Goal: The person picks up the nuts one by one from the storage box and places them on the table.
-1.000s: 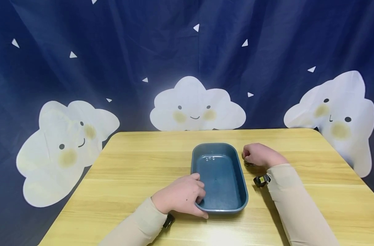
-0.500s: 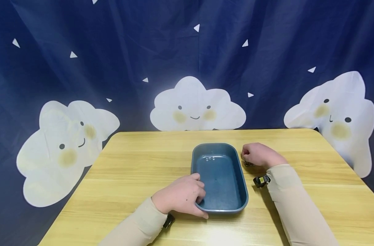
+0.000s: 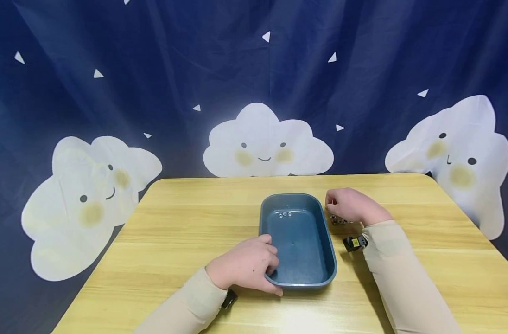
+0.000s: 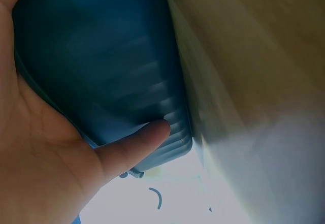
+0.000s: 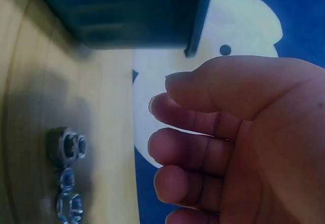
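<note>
My left hand (image 3: 250,264) grips the near left corner of a dark blue plastic tray (image 3: 331,260), fingers over the rim and inside. In the left wrist view its thumb (image 4: 134,150) lies along the ribbed outer wall. Several small metal nuts (image 3: 285,215) sit on the tray floor toward the far end. Just right of the tray, my right hand (image 3: 352,205) hovers above more metal nuts (image 3: 339,220), thumb and fingertips close together. In the right wrist view those loose nuts (image 5: 66,145) lie below the curled fingers (image 5: 177,145); I cannot tell whether the fingertips hold one.
A light wooden table (image 3: 187,213) carries the tray and the loose nuts. Behind its far edge hangs a dark blue curtain (image 3: 237,55) printed with white clouds. Black wrist cameras (image 3: 355,243) sit at both cuffs.
My right hand has risen slightly off the loose nuts and shifted a little toward the far side and the tray, showing more of them. The left hand and the tray have stayed put.
</note>
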Available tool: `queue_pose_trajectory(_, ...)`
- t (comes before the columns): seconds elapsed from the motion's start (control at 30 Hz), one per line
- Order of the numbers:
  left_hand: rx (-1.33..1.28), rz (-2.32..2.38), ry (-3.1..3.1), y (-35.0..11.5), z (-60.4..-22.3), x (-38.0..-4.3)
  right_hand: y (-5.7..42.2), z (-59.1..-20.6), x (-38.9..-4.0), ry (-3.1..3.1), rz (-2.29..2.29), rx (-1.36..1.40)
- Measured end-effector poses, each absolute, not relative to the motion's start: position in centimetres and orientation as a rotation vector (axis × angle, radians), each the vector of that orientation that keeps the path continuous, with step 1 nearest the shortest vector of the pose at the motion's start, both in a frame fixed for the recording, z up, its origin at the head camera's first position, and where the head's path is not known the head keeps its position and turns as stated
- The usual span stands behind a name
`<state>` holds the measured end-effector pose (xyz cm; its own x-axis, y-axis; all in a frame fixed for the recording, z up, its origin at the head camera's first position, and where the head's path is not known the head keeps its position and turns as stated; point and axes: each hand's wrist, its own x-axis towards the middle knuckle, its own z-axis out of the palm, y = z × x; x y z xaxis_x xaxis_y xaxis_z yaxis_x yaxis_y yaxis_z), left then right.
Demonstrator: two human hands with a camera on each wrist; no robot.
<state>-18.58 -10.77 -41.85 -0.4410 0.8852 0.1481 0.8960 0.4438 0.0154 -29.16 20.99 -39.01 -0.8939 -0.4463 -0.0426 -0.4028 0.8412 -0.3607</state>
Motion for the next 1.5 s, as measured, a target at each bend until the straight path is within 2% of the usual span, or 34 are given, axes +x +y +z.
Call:
queue_pose_trajectory(0.83,-1.584,-0.120,-2.552,-10.7,-42.0,-18.5,19.2,-36.8,-27.6,2.952,-0.579,-0.742)
queue_pose_trajectory(1.1,-1.584,-0.119,-2.546,-10.7,-41.9,-18.5,17.6,-35.2,-26.4,2.981,-0.588,-0.832)
queue_pose_trajectory(1.5,-1.611,-0.142,-2.556,-10.8,-42.0,-18.8,14.4,-35.6,-25.7,2.961,-0.569,-0.975)
